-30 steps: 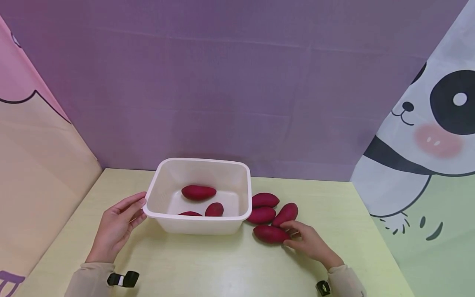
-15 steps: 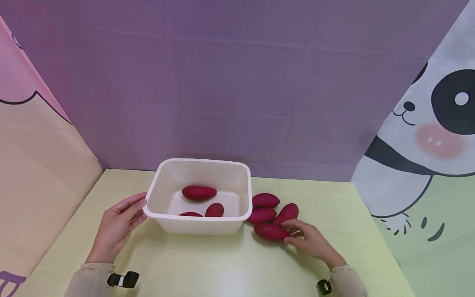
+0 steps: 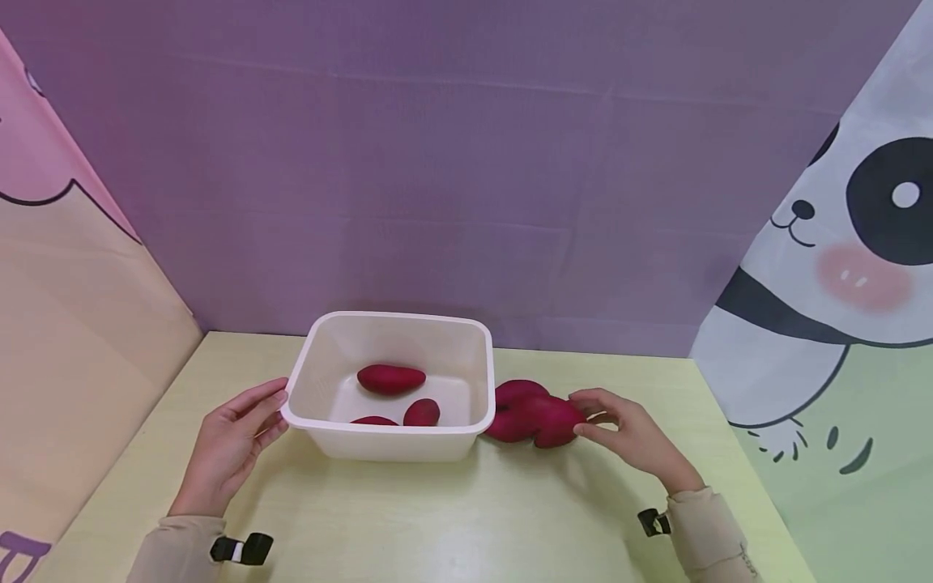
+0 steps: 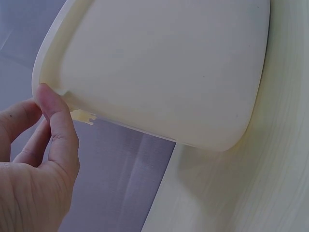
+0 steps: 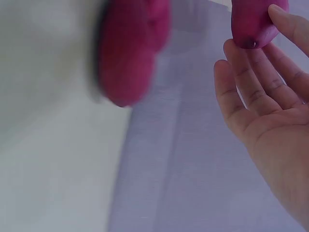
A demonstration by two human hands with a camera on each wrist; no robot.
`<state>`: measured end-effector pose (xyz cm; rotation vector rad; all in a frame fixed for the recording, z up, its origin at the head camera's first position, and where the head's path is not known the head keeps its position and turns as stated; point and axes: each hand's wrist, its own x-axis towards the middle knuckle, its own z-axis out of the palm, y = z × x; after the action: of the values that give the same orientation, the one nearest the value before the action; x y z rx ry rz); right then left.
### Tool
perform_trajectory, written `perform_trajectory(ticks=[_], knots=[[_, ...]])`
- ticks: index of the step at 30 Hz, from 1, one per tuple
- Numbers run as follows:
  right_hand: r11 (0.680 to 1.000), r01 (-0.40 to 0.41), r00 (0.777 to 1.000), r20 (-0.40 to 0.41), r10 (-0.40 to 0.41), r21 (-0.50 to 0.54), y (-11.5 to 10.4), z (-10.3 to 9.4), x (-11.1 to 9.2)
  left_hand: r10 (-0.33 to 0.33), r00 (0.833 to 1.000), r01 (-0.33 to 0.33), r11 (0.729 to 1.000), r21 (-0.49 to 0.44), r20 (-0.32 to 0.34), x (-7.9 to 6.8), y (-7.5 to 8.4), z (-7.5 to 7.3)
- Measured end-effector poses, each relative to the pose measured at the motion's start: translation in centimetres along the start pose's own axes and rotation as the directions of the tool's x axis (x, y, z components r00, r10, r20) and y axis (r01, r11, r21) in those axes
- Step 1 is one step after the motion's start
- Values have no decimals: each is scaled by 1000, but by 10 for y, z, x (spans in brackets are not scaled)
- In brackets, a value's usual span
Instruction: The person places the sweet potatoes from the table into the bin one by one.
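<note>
My left hand (image 3: pixel 226 445) pinches the left rim of a white plastic bin (image 3: pixel 394 444); in the left wrist view the thumb (image 4: pixel 50 101) lies against the bin's side just by the lip. Inside the bin are red-purple sweet potatoes, one in the middle (image 3: pixel 391 379) and two partly hidden behind the front wall. To the right, my right hand (image 3: pixel 628 433) holds a sweet potato (image 5: pixel 256 24) by its end, between thumb and fingers, raised above the others. Beneath and behind it, more sweet potatoes (image 3: pixel 519 390) lie against the bin's right side, partly covered.
The pale wooden table (image 3: pixel 408 518) carries everything. A purple cloth wall (image 3: pixel 466 178) stands right behind the bin. Printed panels flank the table, a panda (image 3: pixel 794 324) on the right and a pink and beige one (image 3: pixel 73 324) on the left.
My right hand has lifted the front sweet potato off the table and moved it up and back over the pile. The left hand and the bin stay where they were.
</note>
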<state>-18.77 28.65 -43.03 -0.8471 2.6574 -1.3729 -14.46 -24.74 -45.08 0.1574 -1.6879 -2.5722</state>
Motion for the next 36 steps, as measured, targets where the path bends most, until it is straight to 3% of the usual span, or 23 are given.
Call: perform_trajectory(ticks=[6, 13, 21, 28, 36], knots=[[998, 33, 999, 19, -32, -52, -26, -20, 26, 3, 1000, -3, 1000, -7, -1, -1, 0, 0], [993, 101, 992, 78, -96, -59, -61, -15, 74, 6, 1000, -6, 1000, -13, -3, -1, 0, 0], [980, 190, 970, 167, -177, -66, -96, 7, 132, 4, 1000, -4, 1000, -3, -6, -1, -1, 0], [969, 239, 955, 196, -223, -60, -114, 34, 174, 3, 1000, -3, 1000, 10, -11, -1, -1, 1], [971, 226, 931, 311, -192, -79, -133, 75, 217, 10, 1000, -10, 1000, -2, -10, -3, -1, -1]])
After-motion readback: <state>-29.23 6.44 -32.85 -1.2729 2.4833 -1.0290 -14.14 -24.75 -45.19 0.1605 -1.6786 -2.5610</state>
